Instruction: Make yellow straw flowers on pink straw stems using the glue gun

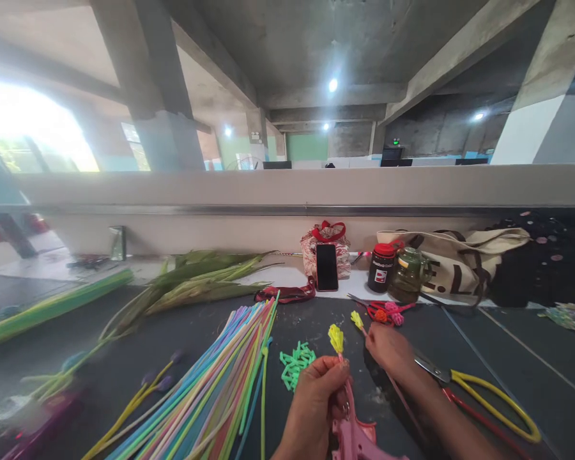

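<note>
My left hand (319,399) is closed, pinching a pink stem topped by a yellow flower head (336,338). Right below those fingers is a pink glue gun (357,437), partly out of frame; whether the hand touches it is unclear. Farther right, my right hand (388,348) is closed around a second pink stem, whose smaller yellow flower head (356,319) sticks out past the fingertips. Its fingers are partly hidden. A pile of short green pieces (298,363) lies just left of the left hand. Beyond the right hand are red-handled scissors (376,313) with pink and orange flower heads.
A bundle of long pastel sticks (211,383) spreads over the dark table at left, near corn-like green leaves (206,281). Scissors with yellow and red handles (483,393) lie by my right forearm. A phone (326,268), dark jar (381,268) and green jug (407,275) stand behind.
</note>
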The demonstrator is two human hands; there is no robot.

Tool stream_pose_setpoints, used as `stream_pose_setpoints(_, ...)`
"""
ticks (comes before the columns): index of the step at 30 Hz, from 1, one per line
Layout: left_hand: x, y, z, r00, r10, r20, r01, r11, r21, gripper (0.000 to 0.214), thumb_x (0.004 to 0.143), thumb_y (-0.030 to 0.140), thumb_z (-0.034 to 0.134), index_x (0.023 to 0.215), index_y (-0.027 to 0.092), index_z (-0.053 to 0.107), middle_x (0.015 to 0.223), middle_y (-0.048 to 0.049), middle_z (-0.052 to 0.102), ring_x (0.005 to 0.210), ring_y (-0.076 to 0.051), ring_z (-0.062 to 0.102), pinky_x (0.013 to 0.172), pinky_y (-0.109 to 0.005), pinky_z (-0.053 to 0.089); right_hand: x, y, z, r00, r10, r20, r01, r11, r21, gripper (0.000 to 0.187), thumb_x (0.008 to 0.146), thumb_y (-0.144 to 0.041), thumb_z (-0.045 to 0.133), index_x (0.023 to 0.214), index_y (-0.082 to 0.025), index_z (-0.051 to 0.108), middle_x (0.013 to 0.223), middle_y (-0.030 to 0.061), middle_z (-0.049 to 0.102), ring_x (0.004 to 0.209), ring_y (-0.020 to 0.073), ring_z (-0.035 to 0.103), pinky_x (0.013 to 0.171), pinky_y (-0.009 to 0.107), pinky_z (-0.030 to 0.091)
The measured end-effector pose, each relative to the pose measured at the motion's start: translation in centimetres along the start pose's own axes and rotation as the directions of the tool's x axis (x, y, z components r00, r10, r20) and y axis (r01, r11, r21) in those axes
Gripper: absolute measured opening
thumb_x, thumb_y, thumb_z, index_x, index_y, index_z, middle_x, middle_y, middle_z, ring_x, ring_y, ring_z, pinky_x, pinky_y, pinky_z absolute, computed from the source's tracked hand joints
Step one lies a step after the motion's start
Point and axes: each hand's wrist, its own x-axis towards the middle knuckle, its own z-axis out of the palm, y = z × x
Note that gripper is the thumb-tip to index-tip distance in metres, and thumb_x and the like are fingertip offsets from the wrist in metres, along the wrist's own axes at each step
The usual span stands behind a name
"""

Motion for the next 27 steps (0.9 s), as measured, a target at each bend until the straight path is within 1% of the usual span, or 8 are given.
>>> stream_pose_setpoints(6,-0.4,0.8,0.3,0.999,0.036,0.024,-0.036,0.999,-0.003,0.032,0.056,0.041,0.074,0.060,0.013,0.057,0.038,0.0029,0.051,0.029,-0.003,0.035,0.031,-0.015,0.019,-4.9,-0.5,-1.4,0.983,-0.167,0.083,0.104,0.861,0.498,0.027,0.090,-0.032,0.032,0.075,-0.019,0.050,0.053,-0.0071,0.045,0.046,0.0094,0.047,0.044,0.020,0.038)
stream_pose_setpoints(7,-0.5,0.8,0.4,0.998,0.050,0.034,-0.050,0.999,-0.002,0.031,0.058,0.040,0.072,0.062,0.013,0.058,0.039,0.0024,0.052,0.029,-0.003,0.035,0.031,-0.015,0.019,-5.7,-0.6,-1.6,0.980,-0.175,0.095,0.075,0.767,0.637,0.023,0.088,-0.036,0.037,0.077,-0.020,0.049,0.055,-0.0074,0.045,0.046,0.0091,0.046,0.044,0.019,0.037)
stream_pose_setpoints(9,-0.6,0.6,0.4,0.997,0.071,0.030,-0.071,0.997,-0.002,0.029,0.062,0.038,0.071,0.063,0.013,0.058,0.041,0.0020,0.054,0.029,-0.002,0.036,0.032,-0.014,0.020,-6.9,-0.9,-1.7,0.967,-0.194,0.163,-0.067,0.423,0.903,0.019,0.078,-0.039,0.054,0.081,-0.020,0.053,0.059,-0.0063,0.050,0.050,0.0099,0.049,0.049,0.020,0.038)
stream_pose_setpoints(11,-0.5,0.3,0.4,0.997,0.074,0.028,-0.074,0.997,-0.003,0.028,0.062,0.038,0.070,0.063,0.013,0.057,0.041,0.0018,0.054,0.029,-0.003,0.037,0.032,-0.014,0.021,-7.4,-1.0,-1.7,0.951,-0.223,0.215,-0.192,0.119,0.974,0.020,0.070,-0.034,0.065,0.084,-0.021,0.058,0.059,-0.0064,0.052,0.051,0.0098,0.050,0.054,0.022,0.041)
stream_pose_setpoints(12,-0.4,0.2,0.3,0.997,0.075,0.033,-0.075,0.997,-0.002,0.028,0.062,0.038,0.070,0.063,0.013,0.056,0.041,0.0020,0.054,0.028,-0.003,0.038,0.032,-0.014,0.021,-7.4,-1.1,-1.7,0.949,-0.219,0.227,-0.217,0.065,0.974,0.019,0.069,-0.033,0.067,0.082,-0.021,0.060,0.059,-0.0069,0.052,0.049,0.0088,0.048,0.054,0.021,0.041)
stream_pose_setpoints(17,0.1,-0.5,0.1,0.997,0.057,0.045,-0.058,0.998,0.015,0.030,0.061,0.040,0.071,0.064,0.013,0.057,0.040,0.0023,0.054,0.029,-0.004,0.039,0.032,-0.015,0.023,-7.4,-0.7,-0.9,0.960,-0.101,0.260,-0.253,0.077,0.964,0.026,0.068,-0.045,0.069,0.076,-0.021,0.061,0.057,-0.0064,0.053,0.045,0.0078,0.047,0.049,0.020,0.040)
stream_pose_setpoints(22,0.6,-0.8,-0.3,0.999,0.020,0.038,-0.021,0.999,0.037,0.034,0.056,0.042,0.074,0.063,0.014,0.056,0.045,0.0006,0.058,0.029,-0.004,0.039,0.032,-0.016,0.022,-8.1,-1.0,-1.3,0.950,-0.113,0.291,-0.275,0.140,0.951,0.031,0.067,-0.049,0.069,0.080,-0.021,0.068,0.047,-0.0061,0.048,0.047,0.0125,0.051,0.052,0.024,0.043)
stream_pose_setpoints(27,0.3,-0.7,0.0,0.999,0.008,0.040,-0.010,0.999,0.049,0.038,0.052,0.045,0.076,0.063,0.013,0.058,0.040,0.0012,0.055,0.029,-0.004,0.040,0.033,-0.015,0.023,-8.1,-1.3,-1.9,0.934,-0.163,0.318,-0.307,0.092,0.947,0.028,0.059,-0.042,0.077,0.075,-0.020,0.070,0.058,-0.0026,0.060,0.052,0.0113,0.054,0.056,0.023,0.045)
